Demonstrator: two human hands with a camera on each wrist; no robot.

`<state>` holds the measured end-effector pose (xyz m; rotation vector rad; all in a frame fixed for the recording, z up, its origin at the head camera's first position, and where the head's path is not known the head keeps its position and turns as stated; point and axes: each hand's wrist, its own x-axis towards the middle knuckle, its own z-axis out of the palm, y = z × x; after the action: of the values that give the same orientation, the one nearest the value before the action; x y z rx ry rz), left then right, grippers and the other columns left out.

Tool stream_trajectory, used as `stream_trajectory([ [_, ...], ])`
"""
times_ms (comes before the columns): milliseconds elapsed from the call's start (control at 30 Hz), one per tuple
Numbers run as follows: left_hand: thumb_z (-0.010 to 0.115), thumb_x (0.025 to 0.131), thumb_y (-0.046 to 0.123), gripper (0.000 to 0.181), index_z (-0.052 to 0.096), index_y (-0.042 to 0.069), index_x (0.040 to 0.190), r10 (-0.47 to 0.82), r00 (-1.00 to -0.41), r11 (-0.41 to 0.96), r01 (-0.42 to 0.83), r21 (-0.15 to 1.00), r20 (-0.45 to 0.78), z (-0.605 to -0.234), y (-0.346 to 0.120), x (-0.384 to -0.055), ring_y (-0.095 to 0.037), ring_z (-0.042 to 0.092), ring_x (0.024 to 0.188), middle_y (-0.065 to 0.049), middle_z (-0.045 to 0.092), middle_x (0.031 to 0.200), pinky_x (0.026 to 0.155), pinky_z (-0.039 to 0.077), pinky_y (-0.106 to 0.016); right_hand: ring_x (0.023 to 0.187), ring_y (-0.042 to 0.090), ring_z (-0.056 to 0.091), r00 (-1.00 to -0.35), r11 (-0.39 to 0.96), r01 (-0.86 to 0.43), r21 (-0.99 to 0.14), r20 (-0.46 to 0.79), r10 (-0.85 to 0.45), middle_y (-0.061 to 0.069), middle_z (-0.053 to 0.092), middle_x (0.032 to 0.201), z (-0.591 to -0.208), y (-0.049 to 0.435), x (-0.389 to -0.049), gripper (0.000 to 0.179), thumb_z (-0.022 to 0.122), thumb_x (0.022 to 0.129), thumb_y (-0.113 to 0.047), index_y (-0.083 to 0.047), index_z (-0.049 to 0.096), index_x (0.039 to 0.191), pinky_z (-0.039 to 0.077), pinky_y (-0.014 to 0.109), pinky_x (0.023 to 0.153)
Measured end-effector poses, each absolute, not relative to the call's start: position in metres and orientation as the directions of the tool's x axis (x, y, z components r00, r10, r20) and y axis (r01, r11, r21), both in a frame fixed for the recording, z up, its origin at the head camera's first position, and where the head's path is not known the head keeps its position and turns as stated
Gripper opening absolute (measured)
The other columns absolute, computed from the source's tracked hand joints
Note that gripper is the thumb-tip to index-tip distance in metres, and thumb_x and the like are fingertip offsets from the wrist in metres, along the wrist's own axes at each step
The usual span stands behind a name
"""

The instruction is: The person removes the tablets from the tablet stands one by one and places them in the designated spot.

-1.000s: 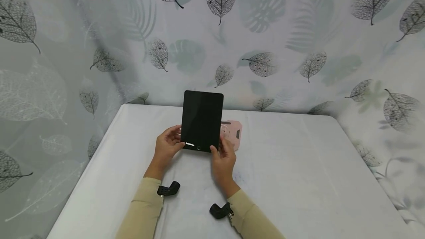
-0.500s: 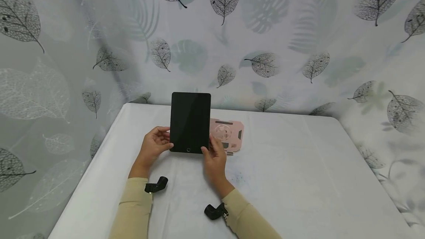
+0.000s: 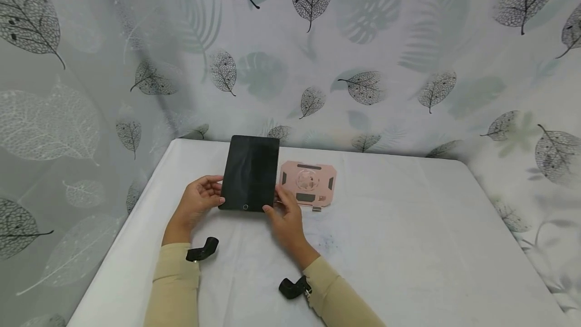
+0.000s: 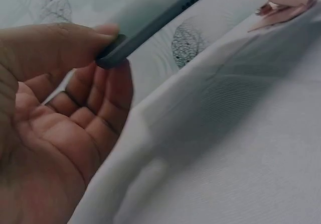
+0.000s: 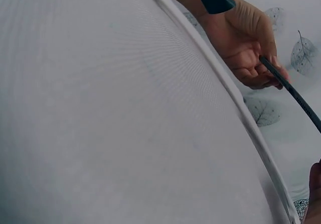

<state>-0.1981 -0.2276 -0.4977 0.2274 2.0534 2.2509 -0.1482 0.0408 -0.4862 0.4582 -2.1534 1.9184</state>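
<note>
A black tablet (image 3: 250, 173) with a dark screen and a round home button is held up over the table, its screen facing me. My left hand (image 3: 196, 205) pinches its lower left corner, thumb on the front and fingers behind. In the left wrist view the thumb and fingertips close on the corner of the tablet (image 4: 145, 30). At the lower right corner my right hand (image 3: 287, 221) grips it, thumb on the front; those fingers are partly hidden behind it. Just right of the tablet a pink tablet case (image 3: 324, 173) with dark pads and a round ring lies on the table.
The table (image 3: 408, 246) wears a white cloth. A leaf-patterned curtain (image 3: 290, 64) hangs behind its far edge and along both sides. Black wrist cameras (image 3: 203, 250) are strapped over the sleeves.
Both hands have carried the tablet left and lowered it slightly, with its top now tipped back. The pink case, partly covered before, now shows almost whole.
</note>
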Motion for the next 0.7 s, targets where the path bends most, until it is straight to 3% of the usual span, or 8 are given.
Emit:
stream_trajectory([
  [200, 0.070, 0.078, -0.021, 0.065, 0.046, -0.017, 0.138, 0.180, -0.983, -0.125, -0.069, 0.990, -0.046, -0.500, -0.235, -0.197, -0.009, 0.066, 0.086, -0.001, 0.063, 0.100, 0.074, 0.060, -0.020, 0.110, 0.049, 0.061, -0.947, 0.065, -0.303, -0.951, 0.293, -0.129, 0.036, 0.058, 0.121, -0.489, 0.041, -0.152, 0.059, 0.074, 0.089, 0.003, 0.017, 0.049, 0.140, 0.054, 0.053, 0.100],
  [367, 0.073, 0.078, -0.018, 0.068, 0.045, -0.018, 0.140, 0.191, -0.974, -0.072, -0.136, 0.988, -0.120, -0.501, -0.234, -0.198, -0.008, 0.067, 0.084, 0.001, 0.064, 0.097, 0.073, 0.060, -0.021, 0.106, 0.038, 0.063, -0.976, 0.085, -0.196, -0.977, 0.185, -0.116, 0.028, 0.062, 0.122, -0.510, 0.043, -0.163, 0.057, 0.075, 0.090, 0.000, 0.011, 0.053, 0.141, 0.059, 0.033, 0.093],
  [500, 0.074, 0.079, -0.016, 0.069, 0.045, -0.017, 0.141, 0.173, -0.971, -0.032, -0.171, 0.985, -0.163, -0.499, -0.234, -0.198, -0.007, 0.067, 0.083, 0.001, 0.063, 0.096, 0.073, 0.060, -0.021, 0.101, 0.025, 0.063, -0.982, 0.092, -0.156, -0.984, 0.144, -0.121, 0.022, 0.065, 0.121, -0.521, 0.043, -0.169, 0.055, 0.078, 0.089, -0.006, 0.002, 0.059, 0.140, 0.055, 0.018, 0.085],
  [700, 0.075, 0.080, -0.012, 0.069, 0.045, -0.016, 0.143, 0.161, -0.963, 0.023, -0.216, 0.976, -0.217, -0.494, -0.237, -0.197, -0.007, 0.067, 0.083, 0.002, 0.064, 0.095, 0.075, 0.060, -0.022, 0.095, 0.015, 0.062, -0.982, 0.160, -0.149, -0.976, 0.128, -0.136, 0.017, 0.068, 0.114, -0.521, 0.041, -0.171, 0.056, 0.081, 0.088, -0.017, 0.001, 0.062, 0.137, 0.054, 0.015, 0.080],
])
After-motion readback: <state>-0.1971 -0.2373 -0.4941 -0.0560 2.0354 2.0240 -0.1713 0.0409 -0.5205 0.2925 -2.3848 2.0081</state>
